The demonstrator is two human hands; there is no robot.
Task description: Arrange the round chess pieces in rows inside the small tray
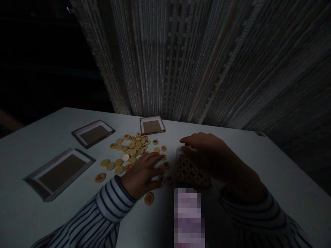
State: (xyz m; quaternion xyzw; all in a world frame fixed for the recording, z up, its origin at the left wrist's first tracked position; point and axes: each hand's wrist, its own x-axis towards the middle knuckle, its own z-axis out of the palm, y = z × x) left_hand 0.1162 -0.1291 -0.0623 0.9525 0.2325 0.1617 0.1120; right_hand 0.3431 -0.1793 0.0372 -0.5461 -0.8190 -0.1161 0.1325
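Round wooden xiangqi pieces [131, 151] with red or dark characters lie in a loose heap on the table. My left hand [142, 172] is over the heap's right edge, fingers spread, the tips on or just above several pieces [166, 165]. To its right stands a small box [178, 151] with rows of pieces [188, 169] laid flat in it. Above the box's right side is my right hand [209, 151], thumb and fingers apart, with no piece visible between them. It hides part of the box. A piece with a red character [149, 198] lies alone below my left hand.
Three shallow box lids or trays stand on the white table [85, 213]: one at the left [62, 172], one behind it [94, 133], one at the back [152, 125]. A string curtain [165, 58] hangs beyond the far edge. A pixelated patch covers the front. The light is dim.
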